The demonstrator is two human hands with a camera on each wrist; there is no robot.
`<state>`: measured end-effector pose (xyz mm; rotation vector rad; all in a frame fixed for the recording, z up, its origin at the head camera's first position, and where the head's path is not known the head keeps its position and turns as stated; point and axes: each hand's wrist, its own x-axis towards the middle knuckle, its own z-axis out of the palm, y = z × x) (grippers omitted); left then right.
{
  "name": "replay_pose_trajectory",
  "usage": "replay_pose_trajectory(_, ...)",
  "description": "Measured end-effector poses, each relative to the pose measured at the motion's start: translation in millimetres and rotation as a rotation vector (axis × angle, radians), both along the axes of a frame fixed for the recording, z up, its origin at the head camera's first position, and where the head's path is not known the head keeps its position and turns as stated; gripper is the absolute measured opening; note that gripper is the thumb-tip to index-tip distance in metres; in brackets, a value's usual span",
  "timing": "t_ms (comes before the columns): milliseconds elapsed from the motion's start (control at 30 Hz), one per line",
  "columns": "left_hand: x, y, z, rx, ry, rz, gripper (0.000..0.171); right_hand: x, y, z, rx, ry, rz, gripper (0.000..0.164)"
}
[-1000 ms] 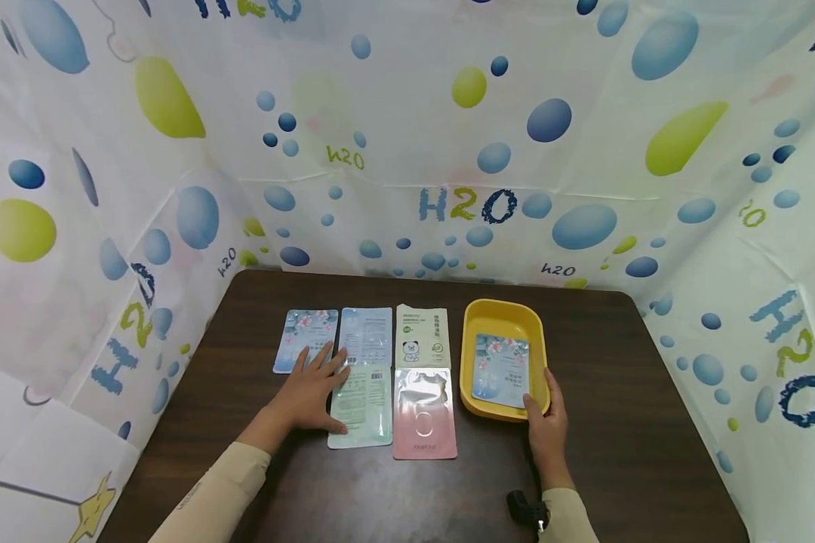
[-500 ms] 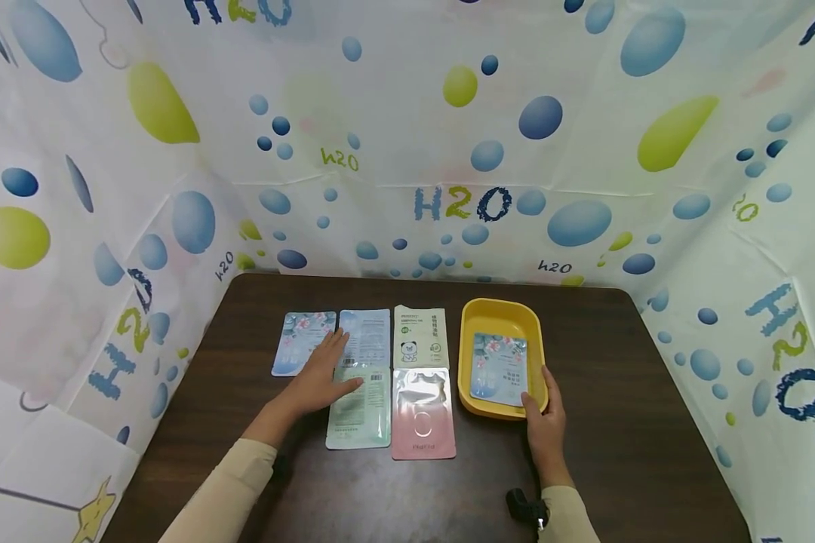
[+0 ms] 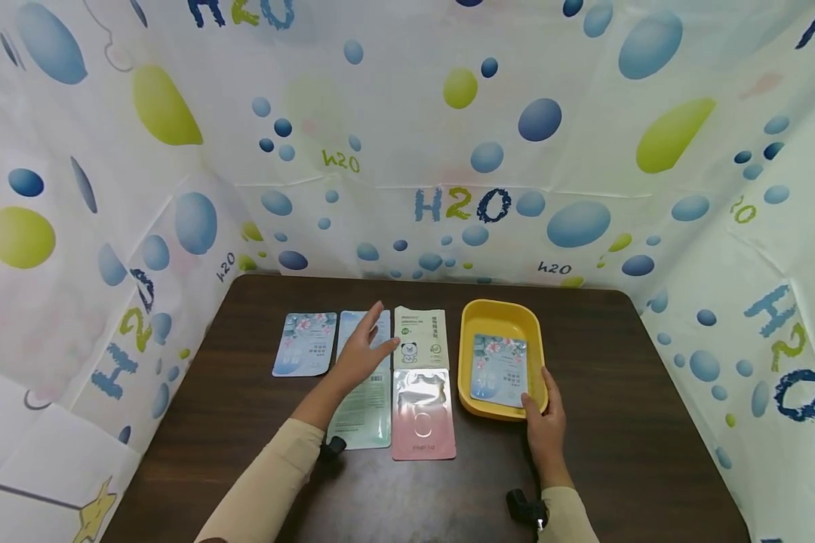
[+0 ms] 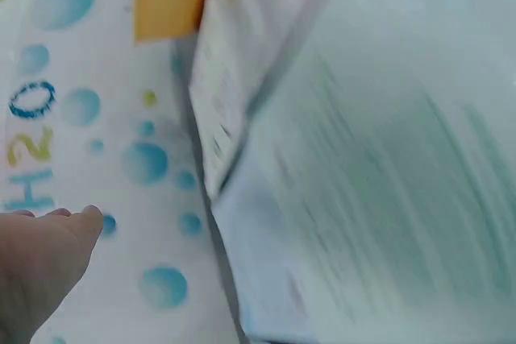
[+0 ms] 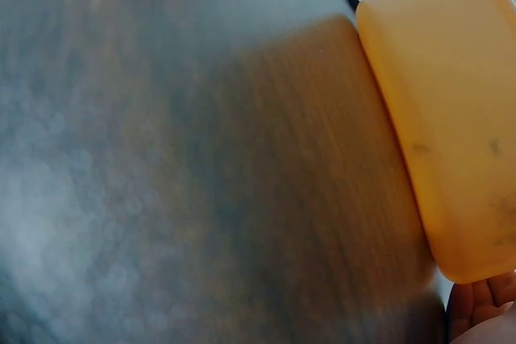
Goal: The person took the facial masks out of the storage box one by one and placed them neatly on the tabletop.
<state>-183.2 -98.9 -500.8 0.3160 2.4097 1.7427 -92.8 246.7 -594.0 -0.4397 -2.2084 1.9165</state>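
Note:
In the head view my left hand, fingers extended, is over the blue sachet and partly covers it. The pale green sachet lies below, partly behind my left wrist. My right hand grips the near right corner of the yellow tray, thumb over the rim and fingers along the outer side. Inside the tray lies a blue flowered sachet. The left wrist view has my left hand at its lower left edge; in the right wrist view, fingers show beside the tray.
A matching flowered sachet lies at the left of the row. A cream sachet with a bear and a pink sachet lie left of the tray. Behind the dark table hangs a patterned curtain.
My left hand has moved right and away from me, off the left flowered sachet, across the blue and green ones. My right hand and the tray stay put.

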Motion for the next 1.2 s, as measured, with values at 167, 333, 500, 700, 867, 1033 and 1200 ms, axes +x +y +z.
replay_pose_trajectory(167, -9.2, 36.4, 8.8, 0.103, 0.040, -0.054, 0.080, 7.2, -5.5, 21.2, -0.006, -0.001, 0.012, 0.065)
replay_pose_trajectory(333, -16.8, 70.1, 16.5, 0.200, 0.007, -0.066, 0.077, 10.7, -8.8, 33.3, -0.023, 0.006, 0.010, 0.065)
replay_pose_trajectory(500, -21.4, 100.0, 17.8, 0.274, -0.064, -0.090, 0.076, 8.5, -5.7, 30.4, -0.020, 0.001, 0.008, 0.066)
replay_pose_trajectory(700, -22.8, 132.9, 11.9, 0.313, -0.145, -0.108, 0.075, 1.3, 2.9, 6.9, -0.021, -0.020, -0.009, 0.066)
replay_pose_trajectory(867, -21.1, 155.0, 2.3, 0.329, -0.184, -0.108, 0.074, -1.0, 5.6, -4.1, -0.010, -0.027, -0.013, 0.065)
replay_pose_trajectory(1033, -21.2, 174.8, -8.0, 0.340, -0.231, -0.106, 0.076, 3.0, -0.4, 11.6, -0.024, -0.006, -0.005, 0.065)
replay_pose_trajectory(1200, -21.6, 187.7, -18.0, 0.338, -0.309, -0.051, 0.080, 7.5, -5.3, 26.5, -0.025, 0.006, 0.018, 0.064)
